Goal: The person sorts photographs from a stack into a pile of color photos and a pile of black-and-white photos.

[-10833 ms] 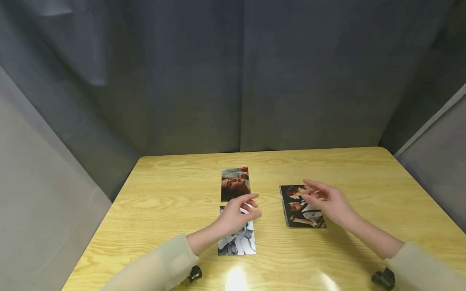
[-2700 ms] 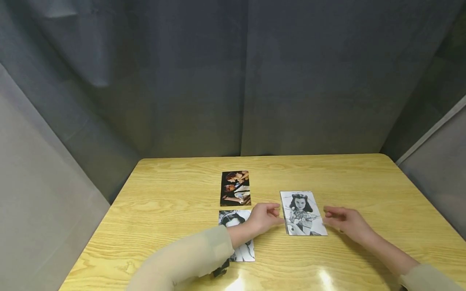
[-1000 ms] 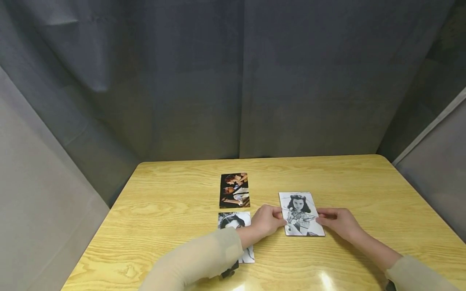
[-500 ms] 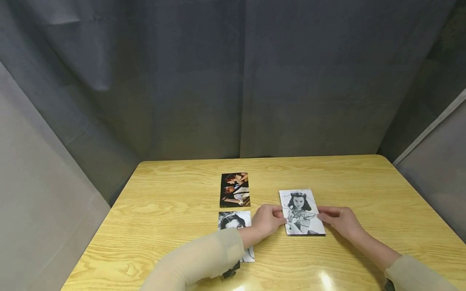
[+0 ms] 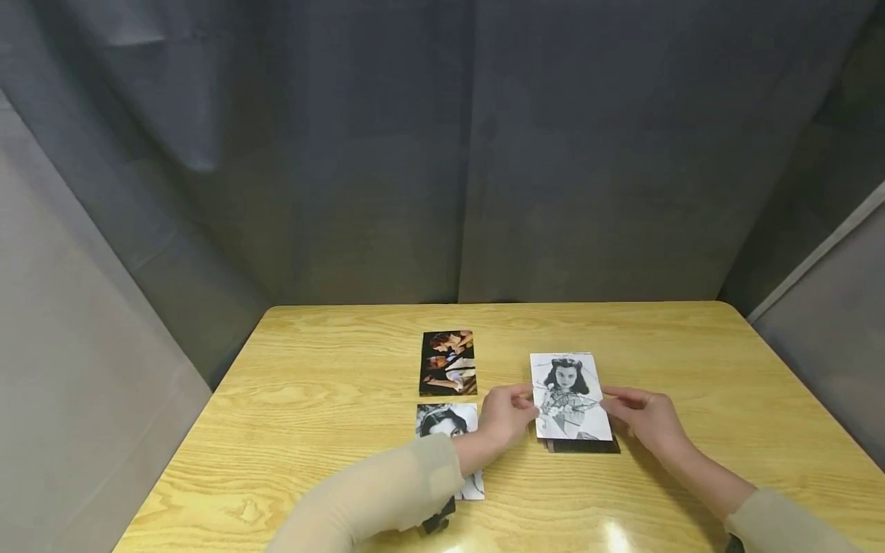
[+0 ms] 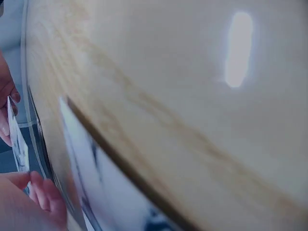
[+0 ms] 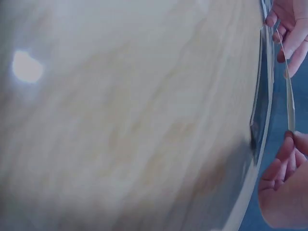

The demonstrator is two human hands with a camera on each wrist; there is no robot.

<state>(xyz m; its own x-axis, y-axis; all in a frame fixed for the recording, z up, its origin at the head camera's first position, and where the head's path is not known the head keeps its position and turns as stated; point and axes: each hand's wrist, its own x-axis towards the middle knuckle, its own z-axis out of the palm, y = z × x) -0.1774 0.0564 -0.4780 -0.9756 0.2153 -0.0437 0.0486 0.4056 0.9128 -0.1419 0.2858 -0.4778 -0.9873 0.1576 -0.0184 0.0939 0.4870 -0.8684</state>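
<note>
Between my two hands is a black-and-white photo card [image 5: 570, 395] of a dark-haired person in a patterned dress. My left hand [image 5: 506, 417] pinches its left edge and my right hand [image 5: 650, 422] pinches its right edge. The right wrist view shows the card [image 7: 289, 103] edge-on, raised off the table. Under it, the dark lower edge of a stack of cards [image 5: 584, 446] peeks out on the table. My left forearm passes over another black-and-white photo card [image 5: 445, 415], which is partly covered by it.
A dark colour photo card [image 5: 448, 363], probably on a pile, lies farther back, left of centre. The wooden table [image 5: 332, 430] ends at a grey curtain [image 5: 366, 192] behind, with pale panels at both sides.
Both hands have lifted the black-and-white photo card off its stack, uncovering the dark edge beneath. The two piles at left stay put.
</note>
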